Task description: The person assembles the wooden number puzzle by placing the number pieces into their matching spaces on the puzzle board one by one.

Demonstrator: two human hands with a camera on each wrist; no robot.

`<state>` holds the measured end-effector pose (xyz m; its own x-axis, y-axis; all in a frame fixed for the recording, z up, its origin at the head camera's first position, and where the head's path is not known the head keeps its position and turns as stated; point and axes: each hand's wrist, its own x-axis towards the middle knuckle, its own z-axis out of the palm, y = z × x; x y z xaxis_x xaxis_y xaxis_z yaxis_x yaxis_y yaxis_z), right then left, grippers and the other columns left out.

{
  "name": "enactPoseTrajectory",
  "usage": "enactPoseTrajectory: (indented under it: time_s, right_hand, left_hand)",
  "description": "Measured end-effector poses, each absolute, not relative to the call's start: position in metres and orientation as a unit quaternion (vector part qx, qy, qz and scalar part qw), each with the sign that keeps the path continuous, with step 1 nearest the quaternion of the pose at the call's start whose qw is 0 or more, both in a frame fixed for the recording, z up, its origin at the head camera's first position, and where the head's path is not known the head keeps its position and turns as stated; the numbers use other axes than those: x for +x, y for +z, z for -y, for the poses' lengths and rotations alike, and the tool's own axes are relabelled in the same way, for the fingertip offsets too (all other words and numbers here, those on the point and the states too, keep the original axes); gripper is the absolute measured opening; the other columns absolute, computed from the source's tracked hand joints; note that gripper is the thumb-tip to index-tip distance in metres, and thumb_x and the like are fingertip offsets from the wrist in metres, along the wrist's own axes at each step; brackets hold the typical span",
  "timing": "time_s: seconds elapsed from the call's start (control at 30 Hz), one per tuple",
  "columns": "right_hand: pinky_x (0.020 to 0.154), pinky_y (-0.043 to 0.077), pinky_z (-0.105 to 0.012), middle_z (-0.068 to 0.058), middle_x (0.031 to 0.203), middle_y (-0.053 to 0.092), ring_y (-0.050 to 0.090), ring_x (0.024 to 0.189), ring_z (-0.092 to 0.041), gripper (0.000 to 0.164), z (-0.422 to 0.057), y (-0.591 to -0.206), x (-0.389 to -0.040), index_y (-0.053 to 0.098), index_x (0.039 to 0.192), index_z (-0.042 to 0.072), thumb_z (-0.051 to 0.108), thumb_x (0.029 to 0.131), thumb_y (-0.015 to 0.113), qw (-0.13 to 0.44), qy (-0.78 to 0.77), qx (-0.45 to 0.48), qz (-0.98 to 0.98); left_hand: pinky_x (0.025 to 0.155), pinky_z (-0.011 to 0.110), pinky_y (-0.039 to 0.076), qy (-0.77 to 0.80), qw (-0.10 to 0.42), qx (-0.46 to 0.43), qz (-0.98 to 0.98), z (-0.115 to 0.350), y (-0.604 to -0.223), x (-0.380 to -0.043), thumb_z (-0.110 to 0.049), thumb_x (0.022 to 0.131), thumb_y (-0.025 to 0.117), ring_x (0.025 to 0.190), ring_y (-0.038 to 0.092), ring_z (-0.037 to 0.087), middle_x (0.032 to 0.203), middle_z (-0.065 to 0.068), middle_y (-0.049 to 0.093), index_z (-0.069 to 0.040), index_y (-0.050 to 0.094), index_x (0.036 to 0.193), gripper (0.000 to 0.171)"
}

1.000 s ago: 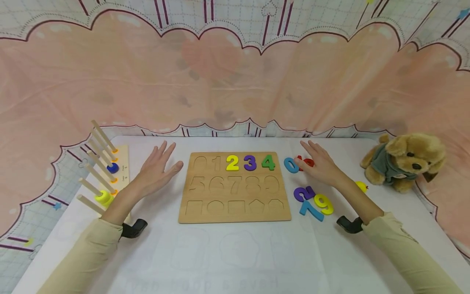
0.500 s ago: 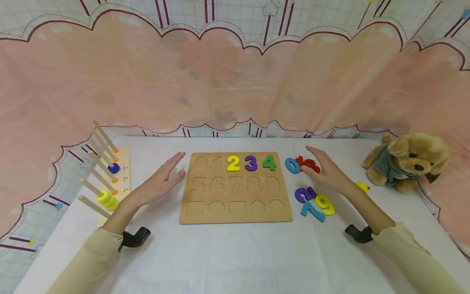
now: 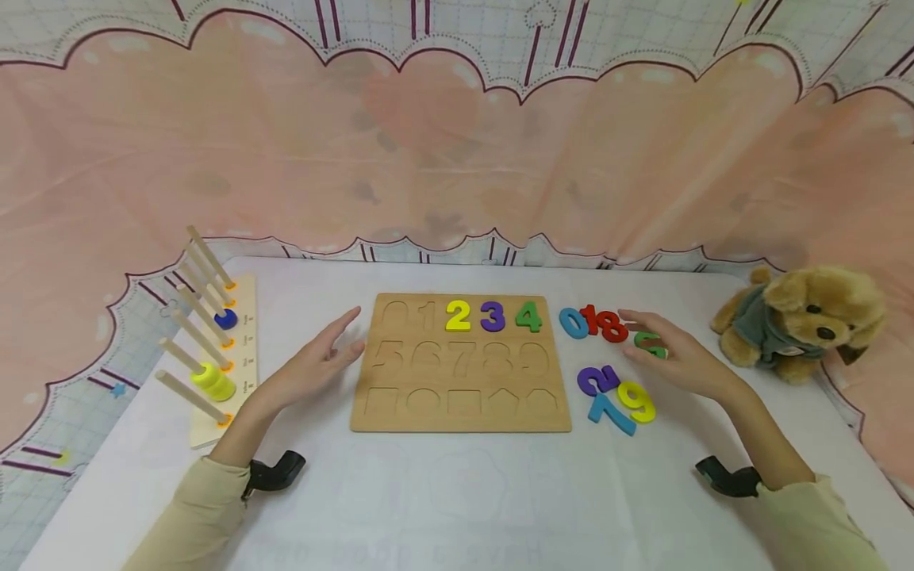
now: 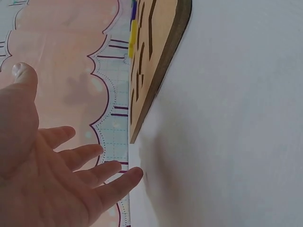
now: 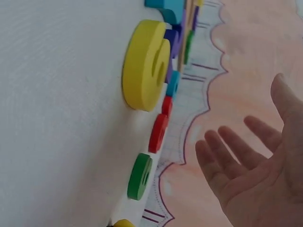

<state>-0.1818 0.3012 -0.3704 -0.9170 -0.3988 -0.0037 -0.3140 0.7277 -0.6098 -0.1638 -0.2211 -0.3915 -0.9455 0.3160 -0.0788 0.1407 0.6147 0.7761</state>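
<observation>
While hovering with fingers (image 3: pixel 644 319) parted and empty, closer with the right hand (image 3: pixel 685 362) than the left hand (image 3: pixel 314 369) (also empty, near the board (image 3: pixel 471 381)) to the green numeral (image 5: pixel 139 178). Lying flat on the worktop (image 3: pixel 457 492), below those fingers — of unclear long axis.

I am holding my left hand (image 4: pixel 52 175), fingers (image 4: pixel 120 187) spread, apart from the wooden board (image 4: pixel 154 66) that is lying on the white tabletop (image 4: pixel 232 118).

"What textures reach you?"
"From my end, the board (image 3: pixel 443 381) looks like smooth, matt wood. The green numeral (image 5: pixel 137 177) right of it looks smooth; painted wood or plastic, I can't tell."
"Far right?"
"I see a fuzzy plush dog (image 3: pixel 814 313)."
</observation>
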Motion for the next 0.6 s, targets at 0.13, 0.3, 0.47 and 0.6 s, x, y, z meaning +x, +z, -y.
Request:
enactPoseTrajectory:
  time_s: [0.13,0.3,0.47,0.6]
  right_hand:
    - [0.093,0.055,-0.036,-0.020,0.146,0.045,0.056,0.117,-0.041,0.053,-0.307,-0.369,-0.182,0.039,0.146,0.006,0.018,0.098,0.058,0.056,-0.320,-0.214,-0.921]
    - [0.089,0.046,-0.012,-0.018,0.144,0.048,0.059,0.114,-0.020,0.049,-0.311,-0.367,-0.183,0.044,0.143,0.005,0.016,0.097,0.058,0.047,-0.327,-0.231,-0.915]
    - [0.091,0.045,-0.010,-0.017,0.143,0.050,0.045,0.111,0.018,0.048,-0.315,-0.365,-0.183,0.046,0.141,0.005,0.016,0.096,0.060,0.053,-0.322,-0.239,-0.914]
    - [0.094,0.049,-0.019,-0.016,0.142,0.052,0.054,0.120,-0.006,0.048,-0.318,-0.366,-0.183,0.047,0.141,0.005,0.016,0.096,0.060,0.071,-0.318,-0.237,-0.915]
  left_hand:
    - [0.115,0.064,0.023,0.436,0.105,0.127,-0.885,0.220,-0.394,-0.163,-0.036,0.103,0.044,0.146,0.016,0.048,0.162,0.023,0.012,-0.010,0.014,0.157,0.067]
    - [0.117,0.062,0.022,0.428,0.113,0.118,-0.889,0.219,-0.399,-0.163,-0.035,0.102,0.047,0.145,0.020,0.049,0.161,0.023,0.015,-0.010,0.017,0.156,0.066]
    - [0.119,0.060,0.018,0.407,0.116,0.128,-0.897,0.219,-0.404,-0.162,-0.036,0.100,0.051,0.147,0.017,0.045,0.161,0.022,0.018,-0.007,0.020,0.155,0.069]
    - [0.118,0.061,0.016,0.385,0.116,0.149,-0.903,0.218,-0.406,-0.162,-0.035,0.100,0.053,0.148,0.016,0.045,0.160,0.025,0.020,-0.003,0.022,0.154,0.070]
